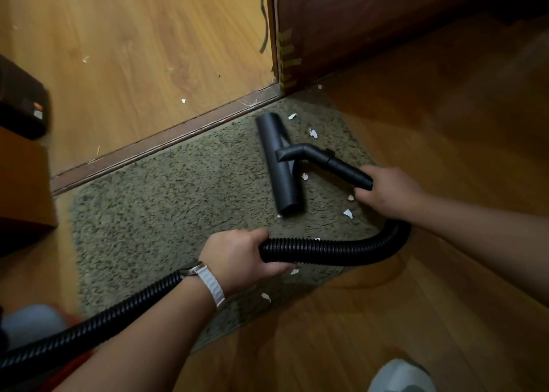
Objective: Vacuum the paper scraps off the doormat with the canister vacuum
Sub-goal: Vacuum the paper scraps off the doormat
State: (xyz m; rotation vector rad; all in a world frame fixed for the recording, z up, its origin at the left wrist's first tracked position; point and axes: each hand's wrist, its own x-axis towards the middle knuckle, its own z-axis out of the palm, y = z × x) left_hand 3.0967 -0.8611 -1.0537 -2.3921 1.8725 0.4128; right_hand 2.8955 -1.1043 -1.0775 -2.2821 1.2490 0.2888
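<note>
The right hand grips the wand to steer the nozzle, lying at the right end of the doormat among paper scraps; the left hand clasps the hose, likely to hold slack off them.

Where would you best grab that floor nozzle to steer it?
By the rigid tube behind its elbow, coming from the right, as the right hand does. The flat head must lie on the doormat, and the ribbed hose just bends.
</note>
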